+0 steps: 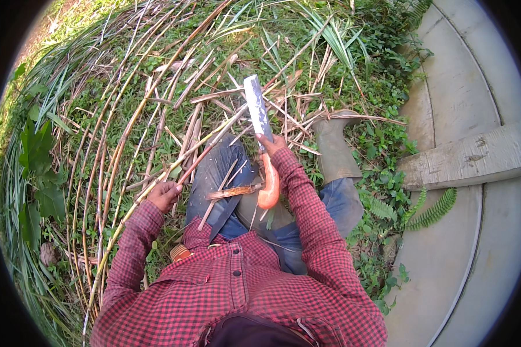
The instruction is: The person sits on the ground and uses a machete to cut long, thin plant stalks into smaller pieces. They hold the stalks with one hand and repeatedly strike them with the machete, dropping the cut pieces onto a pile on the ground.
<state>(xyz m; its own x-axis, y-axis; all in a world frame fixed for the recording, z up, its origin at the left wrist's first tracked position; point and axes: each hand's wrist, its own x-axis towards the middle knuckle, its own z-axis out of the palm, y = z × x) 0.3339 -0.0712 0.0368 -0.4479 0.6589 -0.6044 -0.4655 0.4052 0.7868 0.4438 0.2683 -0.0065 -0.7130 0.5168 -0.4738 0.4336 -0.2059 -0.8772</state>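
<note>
My left hand (165, 195) is closed around a thin reddish stalk (200, 160), which slants up toward the blade. A long yellowish stalk (156, 180) runs beside that hand; I cannot tell whether the fingers hold it too. In my right hand (274, 144) is a machete, gripped where blade and handle meet. Its broad pale blade (256, 104) points away from me, and its curved orange handle (270, 188) hangs below the hand. The upper ends of the stalks lie against or just beside the blade's left edge. Wood splinters (228, 191) rest across my lap.
Several long stalks (120, 144) curve over the grass at left, with long green leaves (40, 110) beyond them. Cut strips (194, 124) litter the ground ahead. At right are a concrete slab (440, 260) and a raised beam (466, 156), with ferns (436, 211) alongside.
</note>
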